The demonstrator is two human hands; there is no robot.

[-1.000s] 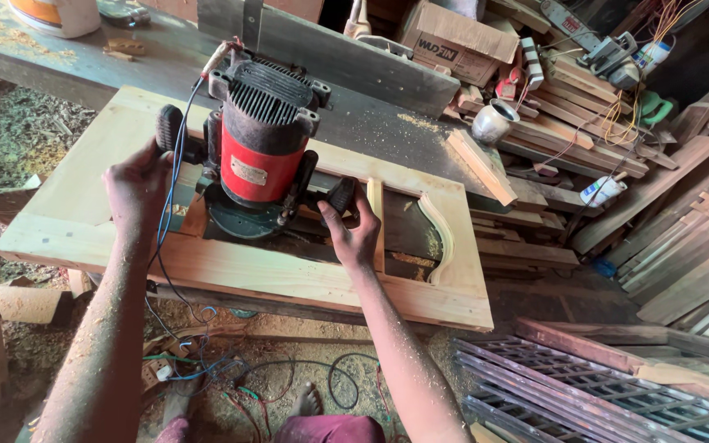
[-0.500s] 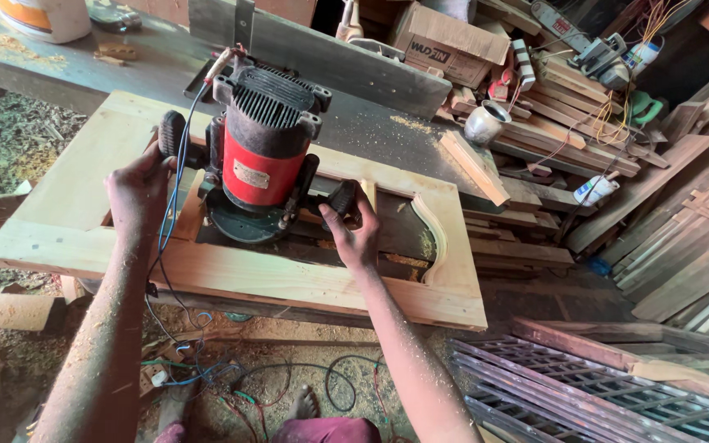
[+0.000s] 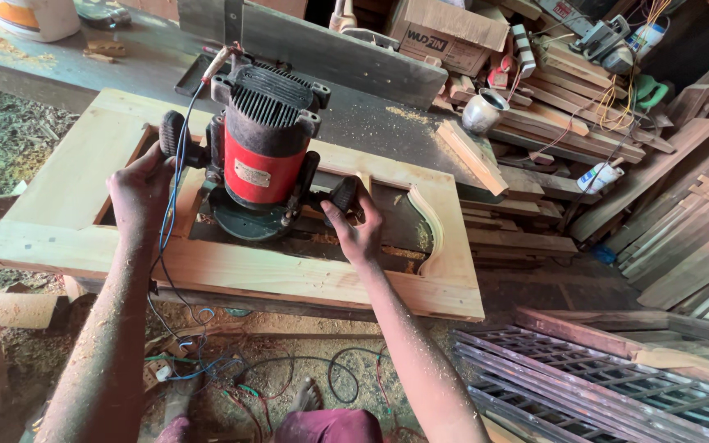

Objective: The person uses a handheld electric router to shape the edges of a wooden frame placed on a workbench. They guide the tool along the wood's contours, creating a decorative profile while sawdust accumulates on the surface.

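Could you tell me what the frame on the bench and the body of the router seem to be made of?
Frame: pale bare wood, unfinished, with visible grain and sawdust. Router: red casing, probably painted metal or plastic, under a black ribbed cap, likely plastic; left hand and right hand grip its dark knobs.

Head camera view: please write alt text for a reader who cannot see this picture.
A person's left hand and right hand each grip a black side handle of a red and black router standing on a pale wooden frame. Sawdust covers both forearms; cables lie on the dusty floor below, and stacked timber fills the right side.
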